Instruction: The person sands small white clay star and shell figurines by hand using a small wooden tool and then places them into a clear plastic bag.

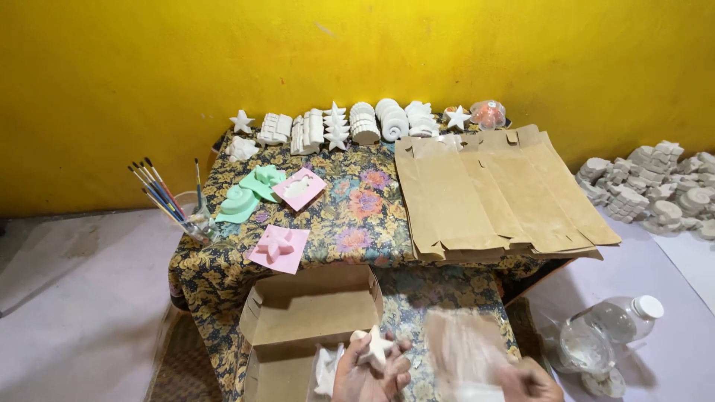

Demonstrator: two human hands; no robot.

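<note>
Across the low surface [350, 216], draped in a dark floral cloth, the largest things are the flattened brown paper bags [499, 193], overlapped in a fan; about five, though the layers hide an exact count. Below them sits one open cardboard box [313, 305], flaps up, near the bottom edge of the view. On the floor at the far right lies a heap of white castings [655, 190], too many and too jumbled to count. Along the wall side stands a row of white plaster pieces [350, 125]: three single stars and several stacks of shells and blocks. Four rubber moulds [279, 247] lie at left, two pink and two green. One jar holds roughly seven paintbrushes [160, 193]. One clear plastic bottle [611, 327] lies on its side at lower right.

Smallest is the white plaster star [376, 346], resting in the left hand [369, 372], whose fingers curl up around its underside. It looks stiff, chalky and light, and likely brittle at the points, so it is best cradled by the thick centre, not pinched by an arm. The right hand [525, 380] grips a thin clear plastic bag [462, 350], limp and blurred; its fingers are closed on the lower edge.
</note>
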